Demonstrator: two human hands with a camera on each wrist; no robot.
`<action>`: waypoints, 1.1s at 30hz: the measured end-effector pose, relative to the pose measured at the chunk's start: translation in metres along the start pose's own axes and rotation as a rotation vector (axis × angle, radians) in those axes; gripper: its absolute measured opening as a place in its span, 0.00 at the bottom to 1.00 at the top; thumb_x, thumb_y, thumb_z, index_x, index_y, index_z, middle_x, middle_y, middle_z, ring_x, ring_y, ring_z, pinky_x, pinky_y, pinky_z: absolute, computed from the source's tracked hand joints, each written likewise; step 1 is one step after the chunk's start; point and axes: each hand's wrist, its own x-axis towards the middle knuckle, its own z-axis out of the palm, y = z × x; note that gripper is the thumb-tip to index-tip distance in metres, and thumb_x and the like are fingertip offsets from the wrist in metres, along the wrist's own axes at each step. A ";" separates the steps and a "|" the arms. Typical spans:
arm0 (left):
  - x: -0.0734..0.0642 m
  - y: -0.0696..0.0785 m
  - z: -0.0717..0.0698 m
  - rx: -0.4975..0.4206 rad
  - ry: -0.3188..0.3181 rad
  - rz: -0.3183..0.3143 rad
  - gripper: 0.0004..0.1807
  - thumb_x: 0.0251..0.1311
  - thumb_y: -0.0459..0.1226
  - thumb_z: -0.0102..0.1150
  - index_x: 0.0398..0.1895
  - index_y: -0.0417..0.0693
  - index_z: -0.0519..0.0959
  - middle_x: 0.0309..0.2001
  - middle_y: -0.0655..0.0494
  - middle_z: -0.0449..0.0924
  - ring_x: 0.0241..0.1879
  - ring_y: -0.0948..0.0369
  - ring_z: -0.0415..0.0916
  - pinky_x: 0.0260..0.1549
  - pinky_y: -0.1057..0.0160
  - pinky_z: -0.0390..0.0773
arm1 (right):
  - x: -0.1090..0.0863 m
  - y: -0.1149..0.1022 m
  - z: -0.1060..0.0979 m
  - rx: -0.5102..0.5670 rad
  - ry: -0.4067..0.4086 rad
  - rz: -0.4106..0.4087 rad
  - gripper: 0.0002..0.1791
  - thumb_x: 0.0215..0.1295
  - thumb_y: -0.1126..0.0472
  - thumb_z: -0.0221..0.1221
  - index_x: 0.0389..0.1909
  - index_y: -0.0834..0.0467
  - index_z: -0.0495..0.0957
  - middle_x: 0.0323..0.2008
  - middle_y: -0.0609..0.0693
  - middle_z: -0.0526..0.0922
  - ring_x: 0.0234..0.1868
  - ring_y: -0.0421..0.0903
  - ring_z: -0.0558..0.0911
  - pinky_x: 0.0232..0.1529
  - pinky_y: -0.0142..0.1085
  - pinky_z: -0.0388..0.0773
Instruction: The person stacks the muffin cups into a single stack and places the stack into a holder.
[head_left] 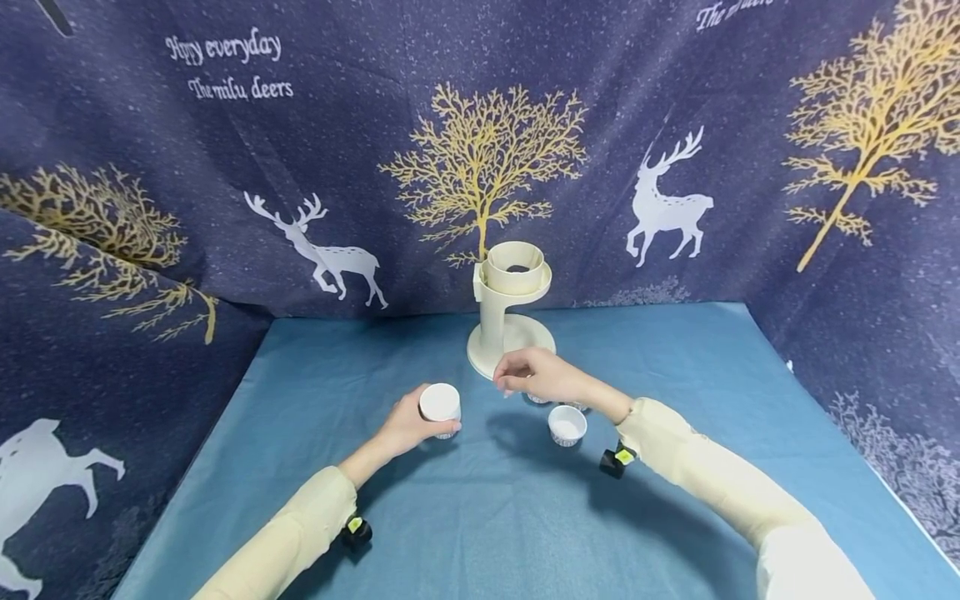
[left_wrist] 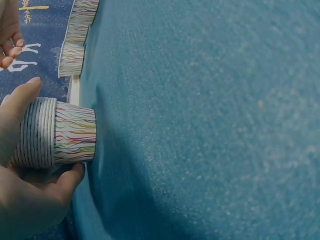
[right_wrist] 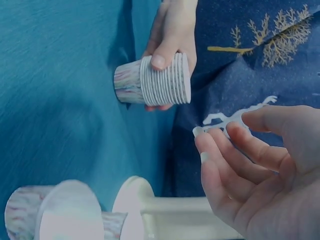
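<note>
My left hand (head_left: 402,427) grips a stack of nested paper cups (left_wrist: 75,132), thumb on one side and fingers on the other. The cups are white-rimmed with coloured wavy stripes, and the stack stands upright, its base close over the cloth. To the right, my right hand (head_left: 542,375) hovers above the table with fingers loosely bent and nothing between them, as the right wrist view shows. Below it, a single paper cup (head_left: 567,427) stands mouth up. Two more, a farther cup (head_left: 537,398) and another cup (head_left: 577,406), are partly hidden by the right hand and wrist.
Behind the hands rises a cream stand (head_left: 492,325) with a round base and a ring at the top. A cream open cylinder (head_left: 514,268) sits in that ring. Blue cloth (head_left: 480,517) covers the table, and a dark printed curtain (head_left: 337,150) hangs along the back and sides.
</note>
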 end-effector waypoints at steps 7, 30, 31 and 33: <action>0.001 -0.003 0.000 -0.001 -0.006 -0.007 0.35 0.36 0.48 0.74 0.52 0.50 0.73 0.44 0.52 0.79 0.43 0.57 0.76 0.38 0.58 0.74 | -0.012 0.012 -0.010 -0.033 0.028 -0.009 0.08 0.65 0.59 0.53 0.39 0.56 0.78 0.33 0.47 0.83 0.38 0.49 0.83 0.38 0.31 0.77; -0.001 -0.002 0.000 0.016 0.005 -0.017 0.37 0.36 0.48 0.74 0.53 0.49 0.72 0.45 0.50 0.78 0.43 0.56 0.75 0.40 0.56 0.74 | -0.062 0.052 -0.023 -0.163 0.035 0.075 0.12 0.62 0.59 0.57 0.44 0.60 0.77 0.41 0.54 0.83 0.38 0.43 0.81 0.37 0.31 0.77; -0.001 -0.002 0.000 0.017 0.004 -0.018 0.37 0.36 0.48 0.74 0.53 0.49 0.72 0.45 0.50 0.78 0.43 0.56 0.75 0.40 0.57 0.74 | -0.064 0.054 -0.023 -0.173 0.036 0.074 0.12 0.61 0.58 0.57 0.44 0.59 0.77 0.40 0.54 0.83 0.38 0.42 0.81 0.37 0.31 0.77; 0.000 -0.002 0.000 0.015 0.002 -0.023 0.37 0.36 0.49 0.74 0.53 0.49 0.72 0.45 0.51 0.78 0.44 0.56 0.75 0.40 0.57 0.74 | -0.069 0.057 -0.023 -0.192 0.032 0.065 0.13 0.61 0.57 0.58 0.44 0.59 0.77 0.40 0.54 0.82 0.37 0.42 0.81 0.38 0.31 0.77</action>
